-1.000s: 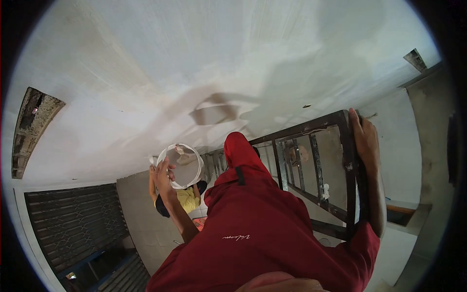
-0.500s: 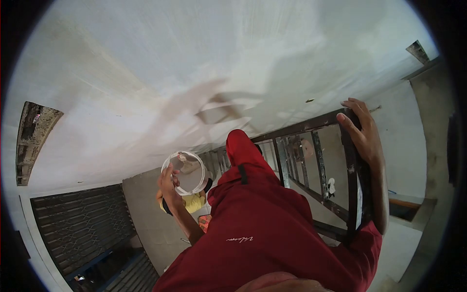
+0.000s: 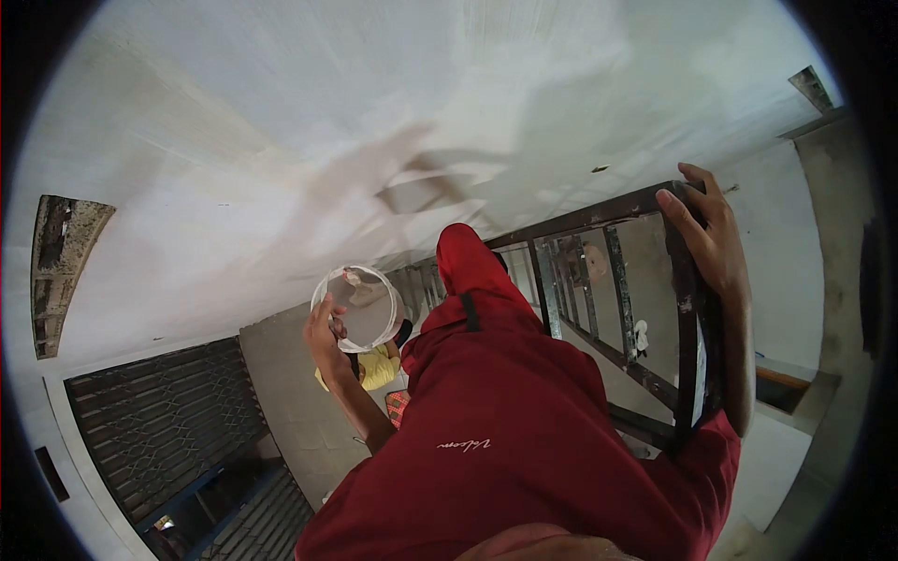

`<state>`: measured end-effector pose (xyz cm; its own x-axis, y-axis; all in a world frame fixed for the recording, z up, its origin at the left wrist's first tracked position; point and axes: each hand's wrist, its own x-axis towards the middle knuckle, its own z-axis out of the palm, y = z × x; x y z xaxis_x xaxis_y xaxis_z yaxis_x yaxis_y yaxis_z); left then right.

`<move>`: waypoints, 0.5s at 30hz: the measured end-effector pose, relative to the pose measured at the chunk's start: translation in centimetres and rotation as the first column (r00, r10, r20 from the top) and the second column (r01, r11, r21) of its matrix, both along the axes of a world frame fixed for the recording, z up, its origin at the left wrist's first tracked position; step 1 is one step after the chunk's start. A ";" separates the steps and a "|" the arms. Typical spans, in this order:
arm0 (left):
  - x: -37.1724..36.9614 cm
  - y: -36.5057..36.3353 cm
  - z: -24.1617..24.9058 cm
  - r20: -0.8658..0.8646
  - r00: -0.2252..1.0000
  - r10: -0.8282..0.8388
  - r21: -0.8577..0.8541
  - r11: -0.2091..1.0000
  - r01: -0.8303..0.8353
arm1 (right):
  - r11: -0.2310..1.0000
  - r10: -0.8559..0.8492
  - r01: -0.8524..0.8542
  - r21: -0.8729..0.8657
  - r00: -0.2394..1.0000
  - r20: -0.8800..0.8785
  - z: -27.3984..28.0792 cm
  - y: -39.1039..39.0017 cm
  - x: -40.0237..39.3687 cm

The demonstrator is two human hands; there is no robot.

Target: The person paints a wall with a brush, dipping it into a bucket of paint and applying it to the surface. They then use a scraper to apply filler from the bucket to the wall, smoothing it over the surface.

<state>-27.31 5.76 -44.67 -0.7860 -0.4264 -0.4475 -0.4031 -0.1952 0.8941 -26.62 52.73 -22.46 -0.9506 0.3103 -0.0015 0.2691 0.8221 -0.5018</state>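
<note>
Starting past the dark metal grille at far left, we come to our left grip, closed on the rim of the round, pale bucket. Holding this well calls for a level rim, with thumb and fingers pressing firmly across the bucket's wall; the contents are hard to make out. Our left forearm reaches outward from the body, elbow low, and the bucket is up near the pale wall. Below it we see a person in a yellow shirt, good reason to mind any tilt. In the middle, our red-clad knee points toward the wall. At right stands the dark metal ladder. Our right grip is open at its top corner, thumb and fingers spread; curling them around the rail would steady us better. Our right forearm runs alongside the ladder's outer side.
</note>
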 end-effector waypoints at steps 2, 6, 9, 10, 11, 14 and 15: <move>0.0 -0.1 0.0 -0.001 1.000 -0.006 0.012 1.000 0.006 | 1.000 0.009 -0.009 0.000 1.000 -0.010 -0.1 0.1 0.0; 0.0 0.1 0.1 0.018 1.000 0.006 0.023 1.000 -0.007 | 1.000 0.022 -0.022 0.005 1.000 -0.017 0.1 -0.1 0.0; 0.0 -0.1 -0.3 0.010 1.000 0.006 0.036 0.999 -0.006 | 0.999 0.027 -0.027 -0.019 1.000 -0.010 0.4 -0.2 0.0; 0.1 -0.2 -0.5 0.009 1.000 0.006 0.034 0.999 -0.006 | 0.999 0.030 -0.030 -0.027 0.999 -0.009 0.4 -0.2 0.0; 0.2 -0.2 -0.6 0.007 1.000 0.006 0.033 0.999 -0.006 | 0.999 0.038 -0.038 -0.019 0.999 -0.015 0.2 0.0 0.0; 0.4 -0.1 -0.5 0.001 1.000 0.006 0.020 1.000 -0.006 | 0.999 0.051 -0.051 -0.012 0.998 -0.028 -0.1 0.2 0.0; 0.4 0.0 -0.3 -0.002 1.000 0.007 0.013 1.000 -0.007 | 0.999 0.047 -0.048 -0.023 0.998 -0.029 -0.1 0.2 0.0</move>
<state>-26.87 5.76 -45.01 -0.7839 -0.4257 -0.4520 -0.4003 -0.2099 0.8920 -26.59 52.92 -22.52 -0.9640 0.2651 0.0191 0.2155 0.8216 -0.5278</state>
